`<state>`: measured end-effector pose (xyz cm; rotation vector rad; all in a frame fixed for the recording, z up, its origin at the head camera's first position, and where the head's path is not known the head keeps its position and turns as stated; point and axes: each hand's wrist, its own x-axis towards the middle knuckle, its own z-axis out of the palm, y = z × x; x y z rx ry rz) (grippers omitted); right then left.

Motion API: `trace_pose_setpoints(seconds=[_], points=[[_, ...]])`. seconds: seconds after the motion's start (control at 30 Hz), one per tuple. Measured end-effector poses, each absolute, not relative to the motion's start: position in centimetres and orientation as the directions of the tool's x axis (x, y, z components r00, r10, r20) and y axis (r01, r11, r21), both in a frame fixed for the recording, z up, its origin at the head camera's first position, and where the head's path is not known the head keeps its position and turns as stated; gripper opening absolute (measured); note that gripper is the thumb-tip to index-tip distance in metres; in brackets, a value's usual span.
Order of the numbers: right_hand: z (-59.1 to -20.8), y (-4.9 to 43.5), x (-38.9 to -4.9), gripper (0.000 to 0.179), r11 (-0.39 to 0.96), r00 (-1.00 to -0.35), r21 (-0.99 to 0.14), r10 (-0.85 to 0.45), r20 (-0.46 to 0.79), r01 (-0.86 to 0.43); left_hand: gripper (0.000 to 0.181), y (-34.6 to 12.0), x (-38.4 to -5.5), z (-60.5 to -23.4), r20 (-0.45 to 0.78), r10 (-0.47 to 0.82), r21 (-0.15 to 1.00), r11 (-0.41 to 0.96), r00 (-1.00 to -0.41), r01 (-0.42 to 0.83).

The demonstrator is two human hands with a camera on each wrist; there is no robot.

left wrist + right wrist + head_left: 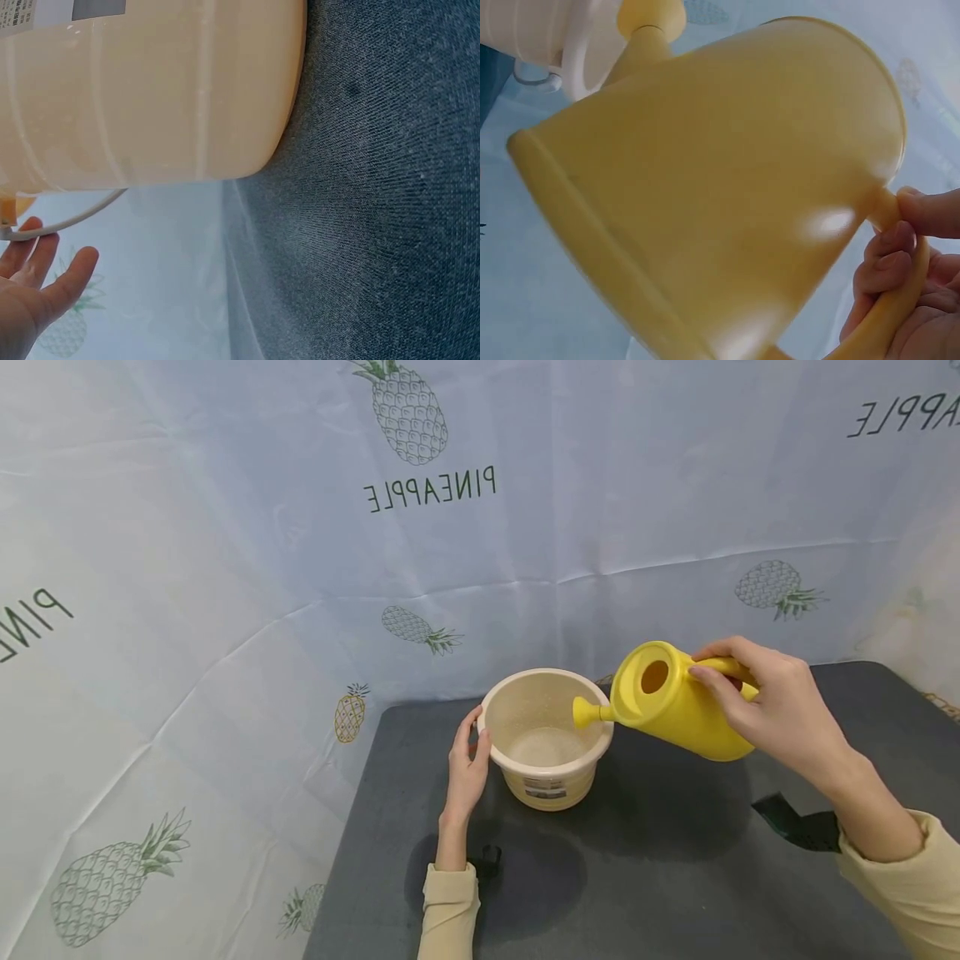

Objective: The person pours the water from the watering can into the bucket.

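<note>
A cream plastic bucket (551, 787) stands upright on the dark table, with a printed label on its front and a thin wire handle (82, 217) hanging at its side. My left hand (467, 772) rests against the bucket's left side near the rim, its fingers and thumb spread. By its handle, my right hand (776, 702) grips a yellow watering can (720, 180). The can is tilted left, and its spout head (585, 713) reaches over the bucket's right rim. No water shows coming from the spout.
Dark grey cloth covers the table (637, 893). Behind and to the left hangs a pale cloth (247, 527) printed with pineapples and mirrored lettering. A black strap (798, 827) sits at my right wrist.
</note>
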<state>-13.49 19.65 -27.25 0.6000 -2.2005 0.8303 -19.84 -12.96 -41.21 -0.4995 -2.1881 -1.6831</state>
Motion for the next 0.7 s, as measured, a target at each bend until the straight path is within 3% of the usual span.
trace_pose_setpoints(seconds=[0.33,0.7], points=[[-29.2,20.4,-13.7,0.026,0.638,-0.586,-0.399,-0.102,0.804,-0.659,0.043,-12.9,-19.8,-41.3,0.463,0.067,0.850,0.248,-0.884,0.465],[-30.7,20.7,-13.5,0.021,0.560,-0.593,-0.469,-0.051,0.804,-0.683,0.043,-12.8,-19.9,-41.4,0.462,0.067,0.852,0.243,-0.884,0.464]])
